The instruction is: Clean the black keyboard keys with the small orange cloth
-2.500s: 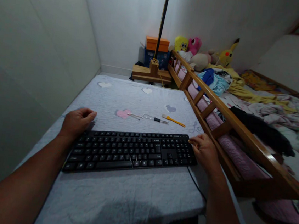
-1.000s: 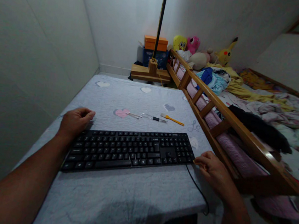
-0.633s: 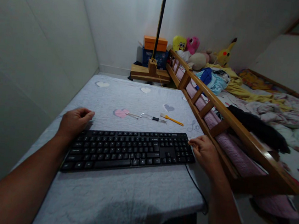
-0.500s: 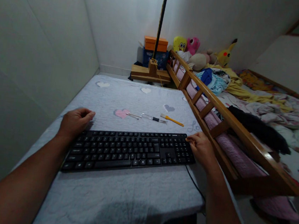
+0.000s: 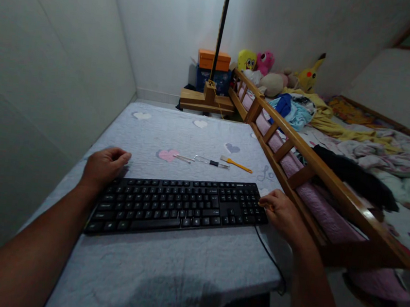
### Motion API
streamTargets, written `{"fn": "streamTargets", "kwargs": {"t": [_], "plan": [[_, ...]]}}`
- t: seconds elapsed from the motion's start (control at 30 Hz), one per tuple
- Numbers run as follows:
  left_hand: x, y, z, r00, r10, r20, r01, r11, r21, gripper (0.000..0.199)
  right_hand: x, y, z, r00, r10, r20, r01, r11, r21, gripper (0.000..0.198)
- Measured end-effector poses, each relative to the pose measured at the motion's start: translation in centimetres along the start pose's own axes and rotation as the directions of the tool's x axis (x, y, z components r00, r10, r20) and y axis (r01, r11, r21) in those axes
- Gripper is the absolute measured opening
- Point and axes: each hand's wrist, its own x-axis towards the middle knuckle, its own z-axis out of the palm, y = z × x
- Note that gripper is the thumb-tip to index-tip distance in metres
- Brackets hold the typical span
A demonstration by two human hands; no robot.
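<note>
A black keyboard [image 5: 185, 205] lies at a slight slant on the light blue quilted cover. My left hand [image 5: 104, 165] rests by its back left corner, fingers curled closed, with nothing showing in them. At the keyboard's right edge, beside the number keys, my right hand [image 5: 279, 210] is pinched closed; whatever small thing may be between its fingertips I cannot make out. Beyond the keyboard lie white-tipped cotton swabs [image 5: 183, 158], a tool with a black grip and wire-like ends [image 5: 214, 163], and a small brush with a yellow handle [image 5: 238, 165].
From the keyboard's right end a black cable [image 5: 269, 255] runs over the front edge. A wooden bed rail [image 5: 307, 157] borders the right side, with bedding and plush toys [image 5: 307, 80] behind it. A lamp stand [image 5: 209, 93] and an orange box [image 5: 214, 59] stand at the back.
My right hand has slid from the keyboard's back right corner toward me along its right edge, moving slightly right. The left hand and keyboard stay essentially in place.
</note>
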Motion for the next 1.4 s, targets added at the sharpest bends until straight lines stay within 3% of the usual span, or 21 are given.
{"fn": "streamTargets", "kwargs": {"t": [0.57,0.77,1.0,1.4], "plan": [[0.2,-0.4,0.0,1.000,0.003,-0.003,-0.003,0.999,0.041,0.041,-5.0,-0.4,-0.5,0.998,0.034,0.054,-0.039,0.994,0.103,0.020],[0.3,-0.5,0.1,1.000,0.016,-0.003,-0.016,0.999,0.047,0.040,-2.0,-0.3,-0.7,0.998,0.032,-0.062,-0.027,0.996,0.086,0.023],[0.1,-0.2,-0.1,1.000,0.014,-0.007,-0.014,1.000,0.021,0.039,3.1,-0.2,1.0,0.990,0.015,-0.141,-0.008,0.999,0.046,0.024],[0.0,-0.1,-0.1,1.000,0.013,-0.007,-0.013,0.999,0.031,0.037,0.5,0.3,0.5,1.000,0.030,-0.005,-0.030,0.999,0.036,0.026]]}}
